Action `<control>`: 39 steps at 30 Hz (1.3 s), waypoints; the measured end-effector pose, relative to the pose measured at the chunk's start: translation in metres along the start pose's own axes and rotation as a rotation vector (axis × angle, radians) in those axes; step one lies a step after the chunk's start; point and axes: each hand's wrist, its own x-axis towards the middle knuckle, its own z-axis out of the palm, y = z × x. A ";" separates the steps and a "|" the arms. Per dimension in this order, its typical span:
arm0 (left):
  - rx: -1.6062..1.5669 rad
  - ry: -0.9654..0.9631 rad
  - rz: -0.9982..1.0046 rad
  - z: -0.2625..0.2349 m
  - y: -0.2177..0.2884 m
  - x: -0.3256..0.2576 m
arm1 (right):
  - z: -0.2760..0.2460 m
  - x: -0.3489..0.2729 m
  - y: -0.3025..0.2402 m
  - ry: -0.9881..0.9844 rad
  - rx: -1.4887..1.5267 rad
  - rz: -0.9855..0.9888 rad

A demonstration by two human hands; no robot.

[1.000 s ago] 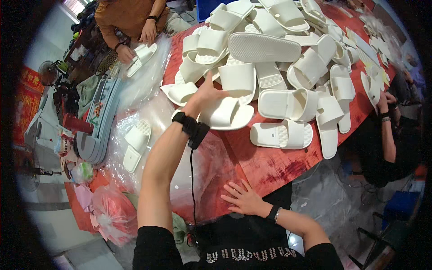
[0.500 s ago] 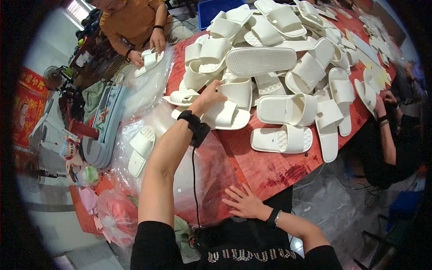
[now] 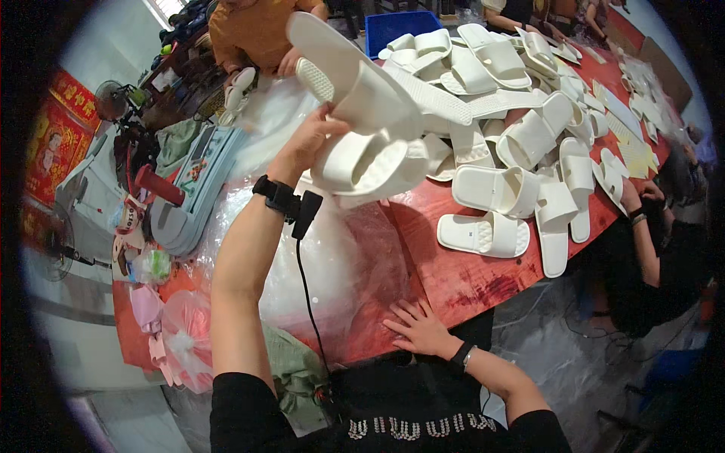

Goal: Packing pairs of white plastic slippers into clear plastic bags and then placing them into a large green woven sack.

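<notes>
My left hand (image 3: 306, 140) is closed on a bunch of white slide slippers above the left side of the pile. One slipper (image 3: 370, 90) points up and away, blurred by motion; another slipper (image 3: 377, 166) hangs lower, its strap toward me. A textured sole part (image 3: 315, 79) shows beside the fingers. How many slippers the hand grips is hard to make out. My right hand (image 3: 419, 328) lies flat on the red table (image 3: 468, 291) near its front edge, fingers spread, holding nothing. The pile of white slippers (image 3: 521, 140) covers the table's far middle and right.
Clear plastic sheeting (image 3: 302, 257) spreads over the table's left part. Beyond it stands a grey-blue device (image 3: 185, 211), with a pink plastic bag (image 3: 189, 340) nearer me. A co-worker in orange (image 3: 260, 38) handles a slipper at far left; another person's hand (image 3: 630, 196) works at right.
My left hand has risen from the pile with slippers in it. The single slipper on the plastic sheeting no longer shows there. My right hand stays flat on the table; the view has shifted slightly.
</notes>
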 end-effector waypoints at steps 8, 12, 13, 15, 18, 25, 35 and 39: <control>-0.007 0.050 0.229 0.009 0.037 -0.031 | -0.004 0.002 -0.001 0.019 -0.028 -0.008; -0.107 0.078 0.273 -0.003 0.053 -0.044 | -0.005 0.004 -0.001 0.001 -0.031 -0.026; -0.082 0.117 0.276 -0.003 0.060 -0.045 | -0.006 0.005 -0.001 0.018 -0.024 -0.017; -0.074 0.180 0.267 -0.002 0.065 -0.046 | -0.010 0.007 0.000 0.053 0.035 -0.020; -0.129 0.225 0.350 -0.005 0.065 -0.049 | -0.018 0.020 0.003 -0.029 0.276 0.118; -0.266 0.220 0.501 0.016 0.104 -0.089 | -0.047 0.032 0.011 0.186 0.524 0.223; -0.355 0.133 0.289 0.098 0.051 -0.175 | -0.130 0.082 -0.019 0.455 1.884 0.279; -0.003 0.008 0.065 0.111 -0.072 -0.185 | -0.093 0.061 0.017 0.577 2.176 0.269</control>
